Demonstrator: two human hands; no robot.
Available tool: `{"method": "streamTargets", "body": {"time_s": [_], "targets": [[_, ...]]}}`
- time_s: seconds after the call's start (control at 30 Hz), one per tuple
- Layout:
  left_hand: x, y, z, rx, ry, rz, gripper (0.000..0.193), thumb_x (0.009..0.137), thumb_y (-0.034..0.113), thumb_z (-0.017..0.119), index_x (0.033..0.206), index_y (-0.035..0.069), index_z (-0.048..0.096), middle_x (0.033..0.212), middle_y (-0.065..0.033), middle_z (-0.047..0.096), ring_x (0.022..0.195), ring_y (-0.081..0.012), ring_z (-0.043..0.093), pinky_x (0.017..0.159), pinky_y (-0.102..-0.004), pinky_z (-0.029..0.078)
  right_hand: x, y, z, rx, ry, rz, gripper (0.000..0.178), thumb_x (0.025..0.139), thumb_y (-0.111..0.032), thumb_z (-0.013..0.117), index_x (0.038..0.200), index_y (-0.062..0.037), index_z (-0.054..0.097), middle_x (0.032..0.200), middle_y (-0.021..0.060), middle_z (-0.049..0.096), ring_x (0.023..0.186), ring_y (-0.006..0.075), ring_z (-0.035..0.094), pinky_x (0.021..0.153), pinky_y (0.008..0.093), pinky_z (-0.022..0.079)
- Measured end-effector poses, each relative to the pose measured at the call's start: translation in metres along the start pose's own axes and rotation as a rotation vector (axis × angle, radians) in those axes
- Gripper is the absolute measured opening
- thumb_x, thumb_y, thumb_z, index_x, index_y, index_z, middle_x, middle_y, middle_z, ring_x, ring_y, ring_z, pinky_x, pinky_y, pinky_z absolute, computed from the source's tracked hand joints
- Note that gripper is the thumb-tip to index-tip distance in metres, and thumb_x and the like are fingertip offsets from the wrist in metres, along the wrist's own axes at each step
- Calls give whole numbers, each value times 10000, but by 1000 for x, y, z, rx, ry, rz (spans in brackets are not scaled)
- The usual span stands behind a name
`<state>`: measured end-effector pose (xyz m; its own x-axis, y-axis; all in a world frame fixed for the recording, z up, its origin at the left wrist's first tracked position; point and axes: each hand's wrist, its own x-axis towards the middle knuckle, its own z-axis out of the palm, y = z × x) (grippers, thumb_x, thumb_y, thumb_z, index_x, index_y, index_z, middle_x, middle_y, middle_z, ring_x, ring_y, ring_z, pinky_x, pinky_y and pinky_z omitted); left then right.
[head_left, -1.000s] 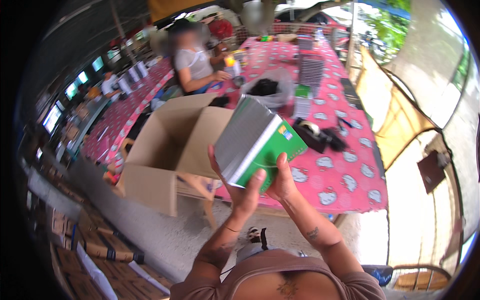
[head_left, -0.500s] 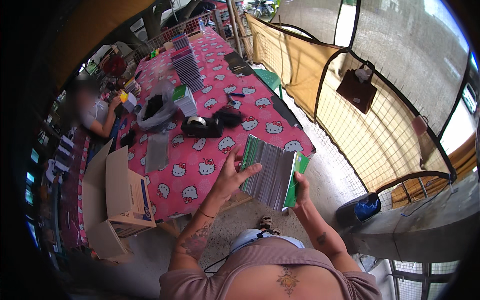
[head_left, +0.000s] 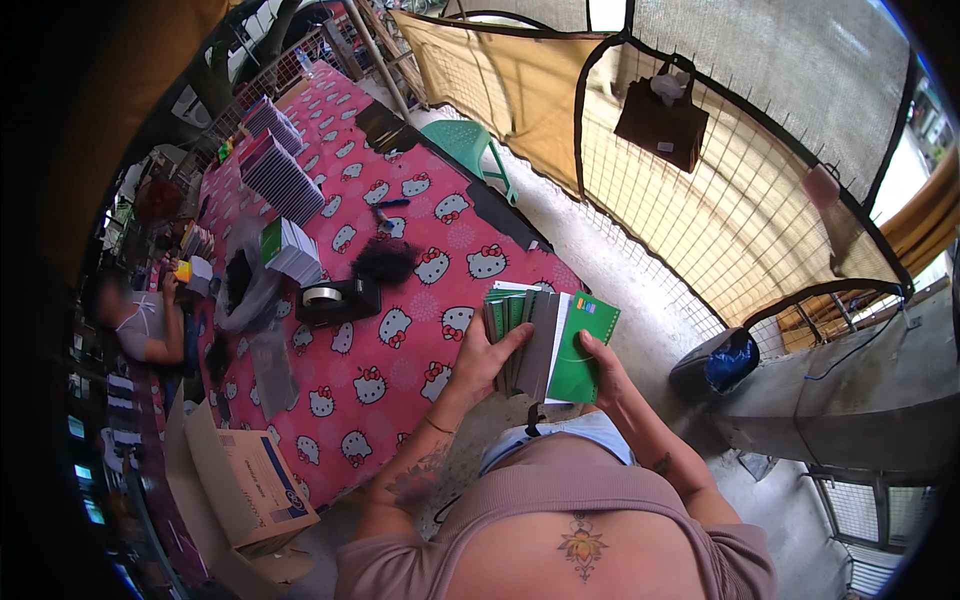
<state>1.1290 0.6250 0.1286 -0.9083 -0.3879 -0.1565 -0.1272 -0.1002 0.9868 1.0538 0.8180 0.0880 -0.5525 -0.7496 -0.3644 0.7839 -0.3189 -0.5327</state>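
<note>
Green-covered booklet stack (head_left: 541, 352) sits between our hands: left hand (head_left: 489, 357) clasps its left side, right hand (head_left: 604, 369) grips the right, thumb on the cover (head_left: 578, 368). We judge it weighty, bendable, prone to fanning; best squeezed from both outer sides. Beyond: tape dispenser (head_left: 343, 303) on pink table (head_left: 424, 320).

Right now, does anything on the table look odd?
The fuzzy black clump on the pink cat-patterned tablecloth, beside the black tape dispenser: its tangle looks odd near a neat green-topped notebook stack. I can't identify it.
</note>
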Motion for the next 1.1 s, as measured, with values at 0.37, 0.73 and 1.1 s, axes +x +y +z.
{"method": "streamTargets", "body": {"time_s": [0.37,0.73,1.1], "targets": [[126,1,102,-95,187,63,508,838,175,805,1236,12,532,1164,-81,637,1055,-163,606,922,-317,482,89,-159,-78,-76,-66,116,635,881,-400,682,1343,-11,485,1214,144,617,1086,259,640,974,423,521],[215,4,182,-142,501,95,438,872,91,742,1247,17,526,1117,-56,647,993,-146,634,870,-295,513,168,-285,-111,-120,-223,287,648,864,-385,689,1350,-13,475,1201,157,634,1068,272,660,961,429,535],[296,-6,121,-582,963,246,473,902,307,721,1239,38,525,1153,-65,590,1065,-144,572,869,-323,500,314,-316,-77,-79,-333,340,627,887,-390,651,1375,-48,455,1260,139,603,1144,304,612,1001,476,488]]}}
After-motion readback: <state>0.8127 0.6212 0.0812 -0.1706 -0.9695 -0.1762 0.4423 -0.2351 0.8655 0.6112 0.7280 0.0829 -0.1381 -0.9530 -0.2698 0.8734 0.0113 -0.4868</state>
